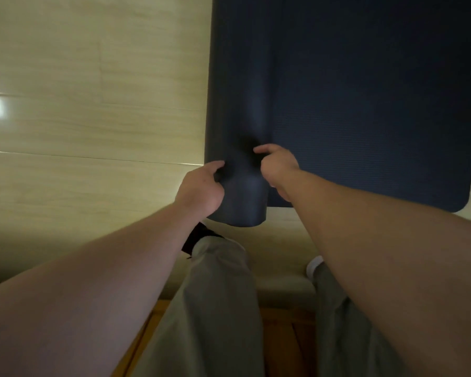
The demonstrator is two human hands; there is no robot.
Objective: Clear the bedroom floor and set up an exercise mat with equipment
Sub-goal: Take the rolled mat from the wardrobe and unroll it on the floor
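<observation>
Head view, looking down. The dark blue mat point(365, 104) lies on the pale floor point(93, 77), flat across the right of my picture, its near right corner rounded. Its left portion is still wound into a roll point(239, 118) that runs away from the person, resting against the flat part. From my station I read both hands as grasping the near end of this roll: the left hand point(201, 189) curls round its left side with the thumb on top, and the right hand point(278, 167) has its fingers bent onto the right side, at the seam where roll meets flat sheet. Below stand grey-green trousers point(215, 295), a black foot point(199, 235) just under the roll's end, and a white shoe point(314, 265).
</observation>
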